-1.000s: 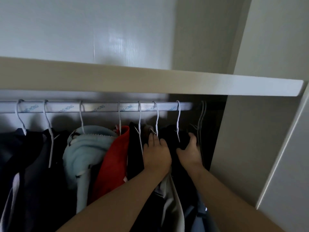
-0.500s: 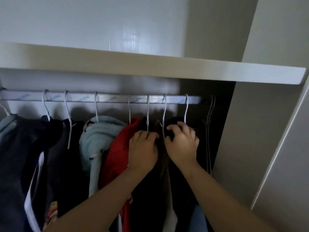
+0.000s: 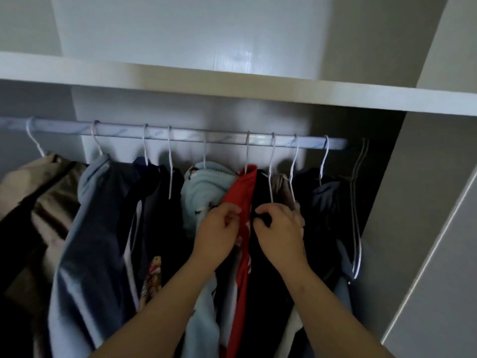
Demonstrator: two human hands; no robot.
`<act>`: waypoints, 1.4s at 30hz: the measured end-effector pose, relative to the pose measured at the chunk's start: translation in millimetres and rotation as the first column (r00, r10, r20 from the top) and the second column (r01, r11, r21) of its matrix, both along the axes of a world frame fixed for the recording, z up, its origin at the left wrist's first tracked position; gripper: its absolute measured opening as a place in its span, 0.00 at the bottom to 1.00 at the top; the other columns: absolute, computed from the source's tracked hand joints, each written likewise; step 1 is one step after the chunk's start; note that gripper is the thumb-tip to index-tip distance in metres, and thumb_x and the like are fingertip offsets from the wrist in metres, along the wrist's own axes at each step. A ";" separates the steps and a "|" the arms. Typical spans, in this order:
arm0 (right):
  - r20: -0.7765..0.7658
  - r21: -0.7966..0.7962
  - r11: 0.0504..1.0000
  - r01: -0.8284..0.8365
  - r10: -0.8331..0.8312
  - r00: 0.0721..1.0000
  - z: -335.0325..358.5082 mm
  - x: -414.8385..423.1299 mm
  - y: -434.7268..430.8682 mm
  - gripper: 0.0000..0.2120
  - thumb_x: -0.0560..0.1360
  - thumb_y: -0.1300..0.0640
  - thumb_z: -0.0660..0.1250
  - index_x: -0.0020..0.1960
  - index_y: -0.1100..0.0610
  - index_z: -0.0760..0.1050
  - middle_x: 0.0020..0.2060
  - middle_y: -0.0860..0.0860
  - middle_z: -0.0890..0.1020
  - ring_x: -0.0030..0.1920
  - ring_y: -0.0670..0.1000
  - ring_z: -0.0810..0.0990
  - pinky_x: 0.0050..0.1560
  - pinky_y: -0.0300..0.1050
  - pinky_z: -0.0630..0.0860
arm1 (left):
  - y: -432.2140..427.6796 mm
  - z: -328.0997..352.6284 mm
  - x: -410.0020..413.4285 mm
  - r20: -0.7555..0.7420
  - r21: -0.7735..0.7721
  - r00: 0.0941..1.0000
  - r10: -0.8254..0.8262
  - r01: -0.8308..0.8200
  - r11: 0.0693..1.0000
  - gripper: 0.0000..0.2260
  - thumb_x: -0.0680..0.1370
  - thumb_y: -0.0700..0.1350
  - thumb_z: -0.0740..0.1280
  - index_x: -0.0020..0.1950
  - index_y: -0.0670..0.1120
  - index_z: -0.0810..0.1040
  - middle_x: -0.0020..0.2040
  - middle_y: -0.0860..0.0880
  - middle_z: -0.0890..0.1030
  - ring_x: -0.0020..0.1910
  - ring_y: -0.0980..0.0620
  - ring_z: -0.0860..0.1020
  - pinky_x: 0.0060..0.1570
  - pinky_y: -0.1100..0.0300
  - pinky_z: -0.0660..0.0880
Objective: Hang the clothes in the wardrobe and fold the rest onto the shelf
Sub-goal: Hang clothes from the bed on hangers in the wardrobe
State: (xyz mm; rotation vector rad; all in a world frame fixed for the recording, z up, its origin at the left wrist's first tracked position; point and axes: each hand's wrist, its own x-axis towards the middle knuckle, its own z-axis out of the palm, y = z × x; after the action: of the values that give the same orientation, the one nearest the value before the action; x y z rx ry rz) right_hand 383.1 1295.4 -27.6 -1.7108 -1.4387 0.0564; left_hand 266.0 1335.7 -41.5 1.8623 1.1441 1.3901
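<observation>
Two hands meet at the middle of a crowded rail. The left hand (image 3: 219,236) curls its fingers round the edge of a red garment (image 3: 241,192), and the right hand (image 3: 281,228) pinches a fold of the black garment (image 3: 262,187) just beside it, thumb and fingers closed on the cloth. Both garments hang from white wire hangers (image 3: 271,171) on the pale rail (image 3: 124,131), between a light blue fleece (image 3: 201,187) on the left and a beige-grey piece (image 3: 282,184) on the right. Farther left hang a navy top (image 3: 152,192), a shiny blue-grey jacket (image 3: 95,228) and a tan coat (image 3: 38,208). Farther right are a dark top (image 3: 322,197) and empty dark hangers (image 3: 357,202) near the wardrobe's side wall (image 3: 413,202). A white shelf (image 3: 232,85) runs above the rail.
</observation>
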 end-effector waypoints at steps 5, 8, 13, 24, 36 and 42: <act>-0.102 -0.077 0.997 -0.003 -0.005 0.995 -18.3 -52.6 -35.2 0.11 0.74 0.57 0.65 0.55 0.52 0.78 0.57 0.50 0.77 0.60 0.54 0.72 0.62 0.51 0.68 | -38.8 -14.1 -57.5 0.076 -0.135 0.996 -0.041 0.051 0.989 0.12 0.77 0.36 0.63 0.43 0.53 0.77 0.40 0.58 0.79 0.39 0.66 0.76 0.40 0.79 0.69; -0.147 -0.115 0.993 0.036 -0.053 0.988 -35.6 -81.3 -61.0 0.12 0.74 0.58 0.64 0.57 0.53 0.78 0.57 0.52 0.78 0.59 0.56 0.73 0.59 0.49 0.69 | -63.4 -22.4 -88.1 0.052 -0.173 0.997 -0.050 0.058 0.983 0.11 0.77 0.38 0.63 0.42 0.55 0.76 0.41 0.59 0.79 0.40 0.67 0.75 0.41 0.80 0.68; -0.316 -0.188 0.982 0.009 -0.069 0.946 -71.9 -134.7 -119.6 0.13 0.74 0.61 0.64 0.58 0.56 0.77 0.58 0.53 0.78 0.58 0.53 0.75 0.58 0.45 0.71 | -114.8 -47.2 -135.2 0.050 -0.297 0.992 -0.118 0.127 0.946 0.14 0.77 0.40 0.64 0.40 0.60 0.75 0.40 0.61 0.78 0.39 0.67 0.76 0.38 0.78 0.69; -0.402 -0.307 0.944 0.121 -0.244 0.883 -103.8 -185.2 -251.0 0.11 0.75 0.65 0.60 0.53 0.55 0.76 0.40 0.46 0.77 0.29 0.39 0.72 0.22 0.25 0.64 | -234.4 -82.5 -176.5 0.008 -0.473 0.983 -0.185 0.167 0.865 0.11 0.77 0.40 0.61 0.41 0.55 0.76 0.44 0.52 0.80 0.44 0.52 0.78 0.39 0.69 0.74; -0.493 -0.429 0.895 0.121 -0.344 0.799 -159.9 -206.9 -485.7 0.10 0.75 0.60 0.62 0.55 0.53 0.76 0.48 0.45 0.77 0.47 0.47 0.75 0.43 0.37 0.70 | -458.3 -147.4 -188.2 -0.042 -0.653 0.968 -0.248 0.161 0.740 0.12 0.77 0.41 0.61 0.38 0.55 0.75 0.45 0.48 0.81 0.47 0.47 0.79 0.50 0.55 0.74; -0.558 -0.515 0.851 0.103 -0.423 0.714 -195.2 -235.1 -612.7 0.09 0.75 0.61 0.62 0.53 0.53 0.76 0.46 0.44 0.77 0.47 0.47 0.75 0.45 0.37 0.68 | -584.5 -171.6 -212.5 -0.100 -0.725 0.950 -0.297 0.134 0.676 0.10 0.76 0.42 0.61 0.37 0.53 0.75 0.41 0.51 0.81 0.46 0.49 0.80 0.49 0.56 0.75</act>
State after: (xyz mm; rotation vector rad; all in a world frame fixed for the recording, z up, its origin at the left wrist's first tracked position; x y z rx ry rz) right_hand 148.1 682.8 -222.8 -1.9743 -0.6469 0.8177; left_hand 53.5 751.2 -213.1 1.5017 1.2696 0.4791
